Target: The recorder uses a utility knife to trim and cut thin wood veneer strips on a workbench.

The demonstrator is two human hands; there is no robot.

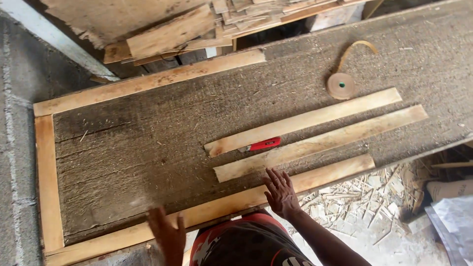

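Hands over near edge of long grey rough wooden panel (pixel 148 143) with pale timber border strips. Right hand (pixel 282 193): fingers spread, released, palm flat on near border strip (pixel 325 175), apparently steadying it; grasping nothing. Left hand (pixel 167 234): blurred, fingers loosely released, empty, at 8 o'clock from right. Two loose pale wooden slats (pixel 305 120) lying at 1 o'clock, red utility knife (pixel 261 144) between them. Tan tape roll (pixel 341 85) beyond. Scrap boards (pixel 172 29) stacked at 11 o'clock; shavings (pixel 354 207) at 3 o'clock.
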